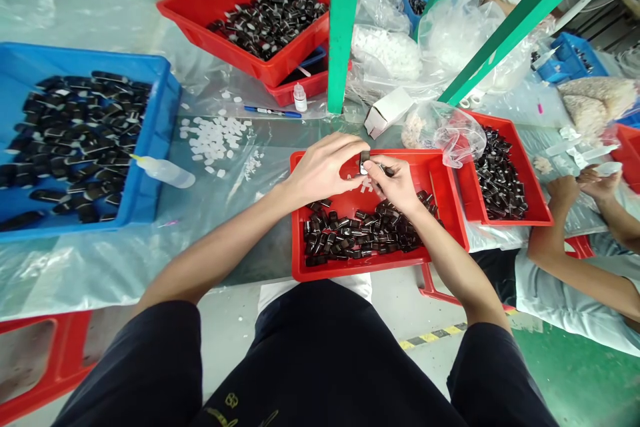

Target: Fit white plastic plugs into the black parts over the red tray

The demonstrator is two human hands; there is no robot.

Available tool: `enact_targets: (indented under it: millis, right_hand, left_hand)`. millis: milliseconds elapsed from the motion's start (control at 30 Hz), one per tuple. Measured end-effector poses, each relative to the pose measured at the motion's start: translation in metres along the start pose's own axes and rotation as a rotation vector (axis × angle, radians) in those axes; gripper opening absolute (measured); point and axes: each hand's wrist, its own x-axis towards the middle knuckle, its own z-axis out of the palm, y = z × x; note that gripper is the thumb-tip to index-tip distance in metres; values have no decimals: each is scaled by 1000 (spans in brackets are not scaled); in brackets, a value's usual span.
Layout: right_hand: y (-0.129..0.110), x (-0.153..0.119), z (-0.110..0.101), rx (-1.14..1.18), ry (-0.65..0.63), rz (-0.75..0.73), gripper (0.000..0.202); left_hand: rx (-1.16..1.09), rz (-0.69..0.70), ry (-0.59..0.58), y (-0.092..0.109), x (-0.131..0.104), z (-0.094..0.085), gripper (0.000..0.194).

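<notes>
My left hand [327, 167] holds a small black part [365, 157] between thumb and fingers, above the far side of a red tray [380, 269]. My right hand [393, 181] meets it from the right, its thumb at the white lower end of that part. Something dark shows between the right fingers, too small to make out. Under the hands, the red tray holds a heap of black parts [357, 233] and a few white pieces near its far wall.
A blue bin [167, 127] of black parts stands left, a glue bottle [167, 172] at its edge. White pieces [213, 139] lie beside it. Behind are a red bin [200, 37], a green post [343, 33] and a white box [389, 111]. At right, a red tray [543, 210] and a co-worker's hands [580, 187].
</notes>
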Motion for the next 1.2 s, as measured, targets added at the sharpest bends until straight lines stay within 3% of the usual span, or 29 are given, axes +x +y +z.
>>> enact_targets:
  millis: [100, 200, 300, 433, 533, 633, 933, 1200]
  right_hand:
    - [2, 1, 0, 22, -2, -11, 48]
    - [6, 1, 0, 36, 19, 7, 46]
    - [8, 1, 0, 24, 21, 33, 47]
    - [9, 1, 1, 2, 20, 58, 49]
    - [9, 2, 1, -15, 34, 64, 50]
    - [11, 3, 1, -17, 38, 66, 51]
    - [11, 2, 0, 54, 31, 96, 52]
    - [4, 6, -5, 359, 35, 279, 53]
  left_hand:
    - [-41, -1, -70, 0, 3, -10, 40]
    - [-57, -70, -149, -12, 7, -39, 54]
    - [47, -256, -227, -47, 4, -74, 44]
    - [280, -514, -524, -108, -12, -100, 20]
    - [313, -691, -659, -138, -23, -101, 16]
    - [285, -773, -665, -147, -26, -95, 19]
    - [274, -759, -619, -149, -27, -82, 27]
    - [379, -820, -711, -147, -27, -86, 24]
